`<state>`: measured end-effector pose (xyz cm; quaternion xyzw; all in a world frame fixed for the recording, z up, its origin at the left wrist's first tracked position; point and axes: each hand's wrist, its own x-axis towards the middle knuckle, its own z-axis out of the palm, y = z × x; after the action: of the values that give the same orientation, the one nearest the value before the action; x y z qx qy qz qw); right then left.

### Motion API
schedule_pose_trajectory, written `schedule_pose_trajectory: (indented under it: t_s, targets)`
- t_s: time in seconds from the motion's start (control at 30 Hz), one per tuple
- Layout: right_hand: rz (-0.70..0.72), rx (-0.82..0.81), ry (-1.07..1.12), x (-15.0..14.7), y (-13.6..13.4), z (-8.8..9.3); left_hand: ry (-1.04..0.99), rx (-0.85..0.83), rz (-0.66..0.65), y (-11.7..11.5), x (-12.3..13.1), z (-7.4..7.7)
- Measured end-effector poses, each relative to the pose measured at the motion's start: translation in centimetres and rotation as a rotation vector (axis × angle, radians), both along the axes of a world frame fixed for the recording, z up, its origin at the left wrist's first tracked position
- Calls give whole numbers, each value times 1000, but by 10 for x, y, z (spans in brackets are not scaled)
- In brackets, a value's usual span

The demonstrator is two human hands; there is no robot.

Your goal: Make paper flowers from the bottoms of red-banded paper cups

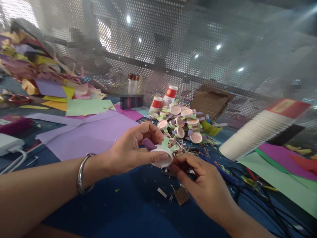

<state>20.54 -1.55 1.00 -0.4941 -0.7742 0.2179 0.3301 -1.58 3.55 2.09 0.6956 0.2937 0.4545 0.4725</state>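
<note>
Near the middle, a small white paper disc (162, 159) with green and purple paper pieces on its rim is held between the thumb and fingers of my left hand (137, 145). My right hand (198, 177) is just right of the disc, its thumb and fingertips pinched together at the disc's edge; whether anything is between them is too small to tell. Behind both hands lies a pile of similar decorated discs (180, 124) with green and purple pieces.
Stacked paper cups (257, 130) lean at the right above green paper (282, 181) and black cables (269, 205). Purple paper (91, 135) covers the left. A jar (133, 86) and cardboard (210, 100) stand behind. A cardboard scrap (181, 195) lies in front.
</note>
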Motion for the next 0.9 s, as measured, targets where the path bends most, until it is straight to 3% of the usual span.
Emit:
schedule_pose_trajectory:
  t_s: [0.2, 0.27, 0.4, 0.47, 0.67, 0.77, 0.9]
  targets:
    - [6, -14, 11, 0, 0, -1, -103, -98, -50, 0, 1, -1]
    - [-6, 0, 7, 0, 0, 0, -188, -61, 50, 4, 1, -3]
    - [-45, 39, 9, 4, 2, 2, -257, 85, 370, 15, -1, -7]
    - [-78, 55, 12, 10, 6, 4, -218, 116, 394, 17, -2, -9]
    - [-245, 72, 45, 34, 42, 15, 205, 307, 69, 5, 2, -12]
    - [-308, 65, 132, 47, 76, 23, 321, 439, -73, -1, 4, -15]
    - [-428, 22, 220, 60, 133, 34, 356, 544, -129, -2, 4, -17]
